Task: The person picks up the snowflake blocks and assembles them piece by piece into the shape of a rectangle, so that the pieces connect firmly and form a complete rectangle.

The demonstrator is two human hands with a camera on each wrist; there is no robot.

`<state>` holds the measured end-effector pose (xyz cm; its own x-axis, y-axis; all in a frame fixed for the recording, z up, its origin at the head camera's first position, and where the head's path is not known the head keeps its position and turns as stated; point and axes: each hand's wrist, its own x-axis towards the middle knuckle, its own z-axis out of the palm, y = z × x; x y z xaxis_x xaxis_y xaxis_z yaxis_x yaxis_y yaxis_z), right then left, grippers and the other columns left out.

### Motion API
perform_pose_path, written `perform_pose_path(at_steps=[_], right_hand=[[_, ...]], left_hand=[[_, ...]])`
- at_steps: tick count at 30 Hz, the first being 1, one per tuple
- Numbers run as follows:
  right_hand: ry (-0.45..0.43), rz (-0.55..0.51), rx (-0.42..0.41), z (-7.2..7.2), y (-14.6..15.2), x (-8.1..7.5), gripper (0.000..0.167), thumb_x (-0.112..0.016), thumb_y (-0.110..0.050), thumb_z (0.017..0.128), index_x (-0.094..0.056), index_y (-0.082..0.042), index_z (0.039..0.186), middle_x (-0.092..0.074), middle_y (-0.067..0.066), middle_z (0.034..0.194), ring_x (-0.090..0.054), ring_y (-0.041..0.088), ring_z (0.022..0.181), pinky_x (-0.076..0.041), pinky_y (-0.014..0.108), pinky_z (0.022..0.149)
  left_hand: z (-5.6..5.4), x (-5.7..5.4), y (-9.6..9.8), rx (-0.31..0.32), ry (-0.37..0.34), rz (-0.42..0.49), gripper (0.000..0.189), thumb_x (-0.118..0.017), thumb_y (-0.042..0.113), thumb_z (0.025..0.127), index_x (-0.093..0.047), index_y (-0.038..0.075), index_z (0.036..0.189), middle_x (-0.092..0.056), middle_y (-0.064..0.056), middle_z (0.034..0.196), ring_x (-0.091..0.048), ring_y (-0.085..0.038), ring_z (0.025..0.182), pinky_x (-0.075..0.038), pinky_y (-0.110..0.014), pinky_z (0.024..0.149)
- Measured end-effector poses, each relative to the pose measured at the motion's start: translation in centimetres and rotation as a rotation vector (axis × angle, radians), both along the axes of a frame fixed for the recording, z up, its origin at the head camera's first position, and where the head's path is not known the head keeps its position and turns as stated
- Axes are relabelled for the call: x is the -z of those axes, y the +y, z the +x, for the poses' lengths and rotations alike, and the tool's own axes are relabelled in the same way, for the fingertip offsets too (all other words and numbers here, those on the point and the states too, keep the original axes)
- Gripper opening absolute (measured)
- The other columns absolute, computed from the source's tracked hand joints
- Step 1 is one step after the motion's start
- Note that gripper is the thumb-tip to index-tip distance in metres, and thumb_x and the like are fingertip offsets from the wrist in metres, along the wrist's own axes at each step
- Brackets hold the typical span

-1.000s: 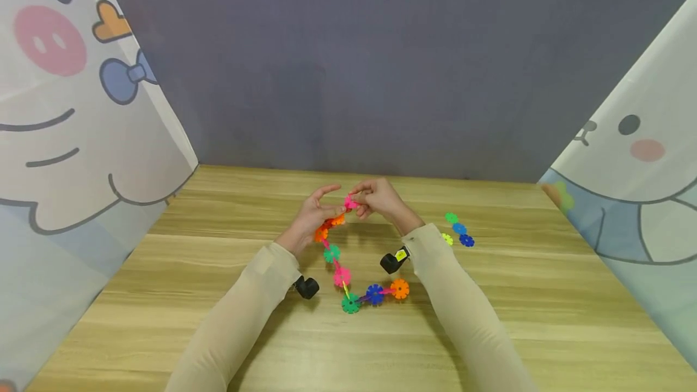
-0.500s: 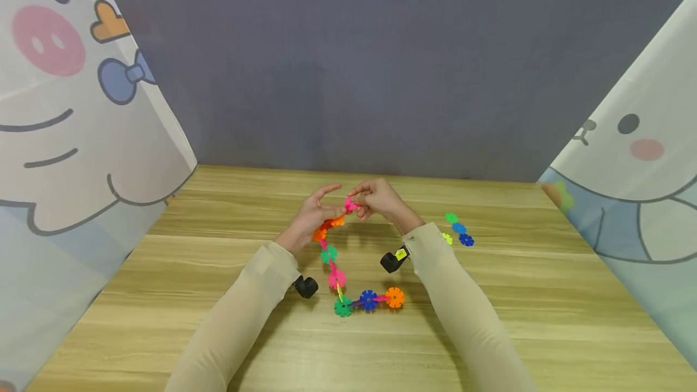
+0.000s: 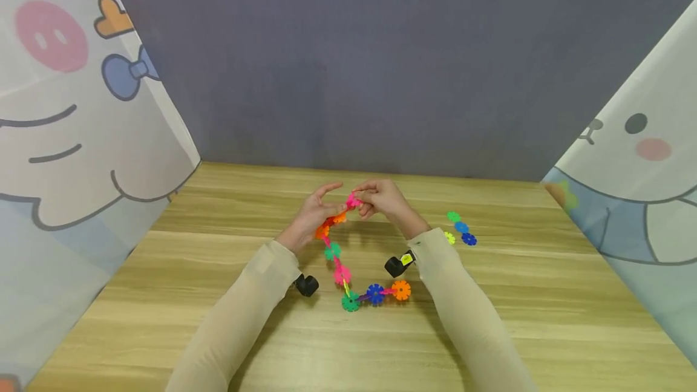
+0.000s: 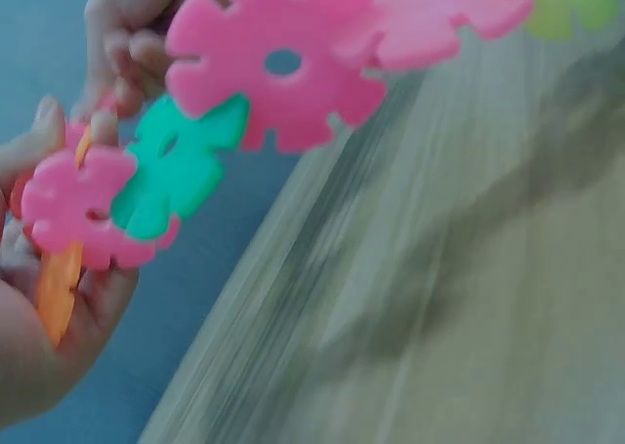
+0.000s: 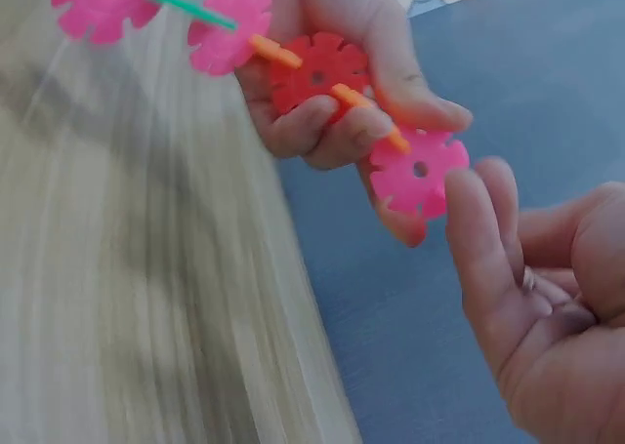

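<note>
A chain of slotted plastic snowflake discs hangs from my left hand (image 3: 309, 219), whose fingers grip it near its upper end, around a red disc (image 5: 317, 73). A pink snowflake disc (image 5: 420, 171) forms that end, and the fingertips of my right hand (image 3: 383, 199) pinch its edge. Below the left hand the chain runs down through a green disc (image 3: 333, 251) and a pink disc (image 3: 342, 275). It then bends right through another green disc (image 3: 351, 302) and a blue disc (image 3: 375, 294) to an orange disc (image 3: 402, 290). The left palm hides some discs.
Loose discs lie on the wooden table (image 3: 544, 295) right of the right forearm: green (image 3: 454, 216), light blue (image 3: 461, 227), dark blue (image 3: 469, 239) and yellow (image 3: 449, 238), partly behind the sleeve. A grey panel (image 3: 370, 65) rises behind, with printed cloths on both sides.
The chain's lower part swung left and toward me, then back right. My right wrist has shifted slightly right. Both hands keep hold of the chain's upper end.
</note>
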<state>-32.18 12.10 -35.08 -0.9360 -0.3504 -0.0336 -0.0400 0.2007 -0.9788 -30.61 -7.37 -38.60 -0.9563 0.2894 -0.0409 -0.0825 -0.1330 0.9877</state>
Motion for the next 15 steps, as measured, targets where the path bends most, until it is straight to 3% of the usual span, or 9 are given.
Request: perform_pose_path(at_steps=[4,8,11,15], right_hand=[[-0.041,-0.101,-0.045,0.19,0.67,-0.15,0.034,-0.054,-0.005,0.102,-0.053,0.017,0.129,-0.063,0.006,0.067,-0.062,0.012,0.054,-0.060,0.030,0.060],[-0.083,-0.188,-0.059,0.22,1.01,-0.22,0.032,-0.052,-0.004,0.103,-0.052,0.018,0.127,-0.064,0.004,0.067,-0.062,0.010,0.054,-0.060,0.028,0.060],[-0.111,-0.232,-0.062,0.16,1.03,-0.10,0.028,-0.052,-0.003,0.103,-0.054,0.016,0.123,-0.064,0.004,0.067,-0.063,0.010,0.053,-0.059,0.027,0.059],[-0.129,-0.249,-0.054,0.16,0.97,-0.11,0.024,-0.053,-0.002,0.102,-0.056,0.015,0.119,-0.065,0.005,0.066,-0.063,0.011,0.053,-0.059,0.027,0.058]], left_hand=[[-0.10,-0.31,-0.20,0.048,0.026,0.007,0.058,-0.057,-0.001,0.100,-0.036,0.007,0.153,-0.068,-0.028,0.110,-0.072,-0.026,0.079,-0.059,-0.034,0.071],[-0.23,-0.49,-0.31,0.095,0.037,0.022,0.057,-0.054,0.000,0.101,-0.033,0.005,0.154,-0.073,-0.013,0.103,-0.071,-0.024,0.085,-0.058,-0.042,0.082],[-0.28,-0.52,-0.40,0.119,0.031,0.040,0.058,-0.053,0.000,0.102,-0.030,0.004,0.154,-0.073,-0.010,0.101,-0.071,-0.021,0.082,-0.059,-0.039,0.081],[-0.36,-0.55,-0.60,0.146,0.033,0.049,0.058,-0.053,0.000,0.102,-0.030,0.004,0.155,-0.073,-0.016,0.103,-0.071,-0.018,0.073,-0.059,-0.033,0.073]])
